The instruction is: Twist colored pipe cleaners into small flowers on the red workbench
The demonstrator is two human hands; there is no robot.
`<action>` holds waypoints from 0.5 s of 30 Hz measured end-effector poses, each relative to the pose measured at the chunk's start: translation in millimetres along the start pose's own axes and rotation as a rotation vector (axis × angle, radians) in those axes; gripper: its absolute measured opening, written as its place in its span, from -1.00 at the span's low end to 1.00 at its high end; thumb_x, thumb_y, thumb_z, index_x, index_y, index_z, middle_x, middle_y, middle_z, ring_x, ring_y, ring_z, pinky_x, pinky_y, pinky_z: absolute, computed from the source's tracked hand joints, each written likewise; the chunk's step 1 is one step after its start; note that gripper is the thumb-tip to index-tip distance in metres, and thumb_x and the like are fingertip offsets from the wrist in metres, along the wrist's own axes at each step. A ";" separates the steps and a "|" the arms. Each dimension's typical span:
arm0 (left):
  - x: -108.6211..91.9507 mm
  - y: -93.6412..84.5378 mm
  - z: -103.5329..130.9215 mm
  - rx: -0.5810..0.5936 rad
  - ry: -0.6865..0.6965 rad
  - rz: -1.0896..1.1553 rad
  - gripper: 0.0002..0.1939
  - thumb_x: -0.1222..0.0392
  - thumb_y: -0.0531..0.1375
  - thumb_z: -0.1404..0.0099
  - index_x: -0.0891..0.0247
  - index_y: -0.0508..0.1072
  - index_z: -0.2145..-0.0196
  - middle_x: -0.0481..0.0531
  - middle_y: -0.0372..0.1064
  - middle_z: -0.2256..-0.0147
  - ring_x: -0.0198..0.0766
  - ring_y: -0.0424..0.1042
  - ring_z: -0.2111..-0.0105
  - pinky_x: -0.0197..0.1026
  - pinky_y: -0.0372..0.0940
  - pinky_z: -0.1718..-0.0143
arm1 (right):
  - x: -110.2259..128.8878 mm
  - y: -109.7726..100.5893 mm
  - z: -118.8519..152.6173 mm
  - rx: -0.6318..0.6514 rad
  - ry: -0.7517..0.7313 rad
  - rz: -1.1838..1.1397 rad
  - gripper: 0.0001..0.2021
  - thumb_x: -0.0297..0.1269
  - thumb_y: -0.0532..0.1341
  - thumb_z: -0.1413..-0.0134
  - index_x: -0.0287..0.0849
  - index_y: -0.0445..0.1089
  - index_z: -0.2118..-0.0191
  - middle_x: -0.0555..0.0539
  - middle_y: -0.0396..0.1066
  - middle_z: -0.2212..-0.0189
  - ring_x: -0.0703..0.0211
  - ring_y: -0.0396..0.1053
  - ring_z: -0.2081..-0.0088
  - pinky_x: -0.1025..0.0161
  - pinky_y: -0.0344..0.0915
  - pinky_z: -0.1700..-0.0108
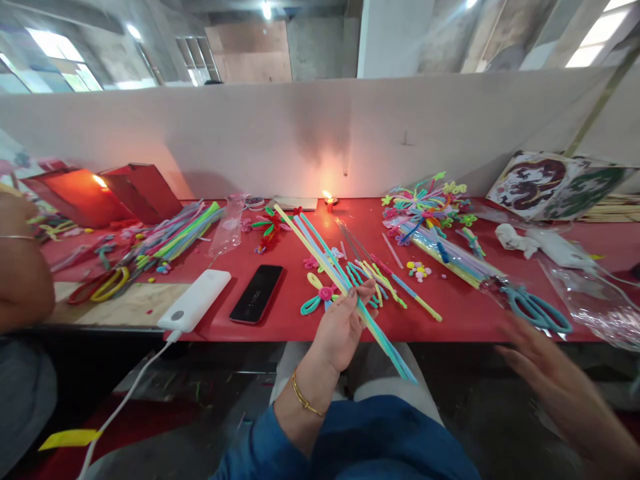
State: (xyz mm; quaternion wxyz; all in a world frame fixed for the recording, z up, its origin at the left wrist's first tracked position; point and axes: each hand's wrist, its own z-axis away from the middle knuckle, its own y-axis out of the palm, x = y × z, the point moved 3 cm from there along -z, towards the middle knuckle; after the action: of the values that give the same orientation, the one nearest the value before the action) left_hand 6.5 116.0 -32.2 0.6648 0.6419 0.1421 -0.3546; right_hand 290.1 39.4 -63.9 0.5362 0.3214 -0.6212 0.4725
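Note:
My left hand is closed around a small bunch of pale yellow and light blue pipe cleaners, held slanting over the table's front edge. Blurred by motion, my right hand is at the right, its fingers stretched out and apart with nothing seen in them. Just beyond it lie blue-handled scissors, their blades hidden by the end of a plastic-wrapped bundle of pipe cleaners. Beneath and beyond my left hand are a pipe-cleaner flower with a pink centre and several twisted green and yellow pieces.
A lit candle burns at the back of the red table. A phone and a white power bank with a cable lie left. Several pompoms sit right of centre. Another person's arm is at far left.

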 end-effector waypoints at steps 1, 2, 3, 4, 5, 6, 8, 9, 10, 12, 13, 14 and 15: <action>0.2 1.8 -0.2 -0.013 0.014 0.000 -0.83 0.10 0.20 -0.13 0.25 0.46 0.43 0.08 0.38 0.07 -0.05 0.16 -0.10 -0.08 0.21 0.05 | 8.3 25.4 8.2 0.045 0.035 -0.080 -0.59 -0.06 0.25 0.16 0.11 0.35 0.08 -0.13 0.32 -0.01 -0.14 0.35 0.08 0.06 0.36 0.24; -0.5 3.0 -0.5 -0.029 0.037 0.002 -0.83 0.10 0.20 -0.13 0.25 0.47 0.42 0.09 0.40 0.10 -0.06 0.19 -0.08 -0.08 0.21 0.04 | 16.3 51.6 15.9 0.137 0.046 -0.166 -0.60 -0.03 0.20 0.09 0.03 0.34 0.07 -0.16 0.28 -0.05 -0.12 0.33 0.05 0.04 0.36 0.20; -1.9 3.7 -0.6 -0.045 0.064 0.005 -0.83 0.10 0.20 -0.13 0.25 0.47 0.41 0.09 0.42 0.12 -0.06 0.22 -0.06 -0.08 0.20 0.03 | 22.8 75.5 22.7 0.215 0.047 -0.212 -0.59 -0.03 0.16 0.04 -0.02 0.31 0.04 -0.19 0.29 -0.03 -0.08 0.35 0.08 0.05 0.36 0.21; -3.8 3.7 -0.8 -0.062 0.092 0.009 -0.84 0.10 0.19 -0.14 0.24 0.47 0.41 0.09 0.44 0.15 -0.07 0.26 -0.03 -0.08 0.20 0.03 | 27.8 96.7 28.4 0.296 0.040 -0.226 -0.57 -0.04 0.14 0.02 -0.06 0.28 0.01 -0.22 0.31 -0.01 -0.04 0.38 0.13 0.09 0.37 0.25; -5.9 3.2 -0.9 -0.079 0.114 0.012 -0.84 0.10 0.18 -0.15 0.24 0.47 0.40 0.09 0.45 0.18 -0.07 0.29 -0.01 -0.09 0.20 0.03 | 31.2 113.4 32.4 0.346 0.026 -0.216 -0.54 -0.05 0.15 0.03 -0.09 0.25 -0.01 -0.23 0.32 0.01 0.00 0.40 0.16 0.12 0.37 0.28; -7.9 2.2 -1.0 -0.095 0.129 0.015 -0.84 0.11 0.17 -0.16 0.23 0.46 0.39 0.09 0.46 0.20 -0.08 0.32 0.02 -0.09 0.21 0.04 | 33.1 125.5 34.5 0.366 0.012 -0.174 -0.50 -0.07 0.19 0.07 -0.10 0.23 -0.03 -0.22 0.33 0.02 0.03 0.41 0.21 0.16 0.37 0.32; -11.0 -0.4 -1.1 -0.122 0.144 0.022 -0.85 0.10 0.15 -0.17 0.20 0.46 0.36 0.07 0.47 0.22 -0.09 0.36 0.07 -0.08 0.23 0.07 | 35.2 138.2 33.6 0.360 -0.028 -0.050 -0.51 -0.09 0.20 0.09 -0.11 0.24 -0.02 -0.17 0.41 0.15 0.11 0.43 0.34 0.19 0.36 0.37; -11.7 -1.6 -1.2 -0.131 0.144 0.024 -0.84 0.10 0.14 -0.18 0.19 0.45 0.35 0.07 0.48 0.22 -0.09 0.38 0.09 -0.08 0.24 0.09 | 36.4 140.2 31.2 0.353 -0.056 0.014 -0.56 -0.09 0.17 0.06 -0.11 0.28 0.02 -0.13 0.45 0.25 0.14 0.42 0.41 0.19 0.35 0.38; -11.8 -2.4 -1.4 -0.138 0.141 0.027 -0.83 0.09 0.14 -0.18 0.19 0.45 0.33 0.07 0.48 0.23 -0.09 0.39 0.11 -0.08 0.25 0.10 | 37.8 140.5 28.1 0.349 -0.082 0.067 -0.62 -0.08 0.13 0.02 -0.12 0.32 0.08 -0.10 0.46 0.36 0.17 0.40 0.47 0.20 0.34 0.39; -9.7 -2.7 -2.0 -0.154 0.127 0.028 -0.83 0.09 0.15 -0.17 0.20 0.45 0.32 0.08 0.49 0.26 -0.09 0.42 0.14 -0.07 0.25 0.10 | 41.6 138.6 21.7 0.359 -0.113 0.118 -0.68 -0.06 0.06 -0.05 -0.14 0.38 0.19 -0.05 0.42 0.51 0.20 0.36 0.56 0.23 0.31 0.43; -7.5 -2.2 -2.2 -0.162 0.119 0.028 -0.83 0.10 0.16 -0.16 0.21 0.45 0.33 0.08 0.49 0.28 -0.09 0.42 0.15 -0.07 0.25 0.10 | 43.7 137.7 19.0 0.368 -0.110 0.114 -0.67 -0.04 0.05 -0.05 -0.15 0.39 0.23 -0.03 0.40 0.54 0.22 0.34 0.58 0.25 0.29 0.46; -4.9 -1.2 -2.3 -0.167 0.112 0.027 -0.83 0.11 0.18 -0.15 0.22 0.45 0.33 0.08 0.50 0.31 -0.09 0.43 0.16 -0.06 0.25 0.10 | 45.8 137.2 16.9 0.376 -0.094 0.090 -0.66 -0.03 0.06 -0.05 -0.17 0.39 0.25 -0.02 0.38 0.57 0.23 0.32 0.60 0.26 0.27 0.50; -1.9 0.2 -2.3 -0.167 0.106 0.023 -0.83 0.12 0.19 -0.13 0.24 0.45 0.33 0.08 0.50 0.33 -0.09 0.43 0.17 -0.06 0.25 0.09 | 47.8 137.3 15.5 0.380 -0.068 0.057 -0.65 -0.01 0.07 -0.03 -0.18 0.38 0.26 0.00 0.35 0.59 0.25 0.30 0.62 0.28 0.25 0.53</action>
State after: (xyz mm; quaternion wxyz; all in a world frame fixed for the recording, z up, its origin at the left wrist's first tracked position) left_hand 5.9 118.6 -31.1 0.7116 0.6038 0.1987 -0.2992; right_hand 149.7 77.7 -50.5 0.4308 0.4149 -0.5476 0.5851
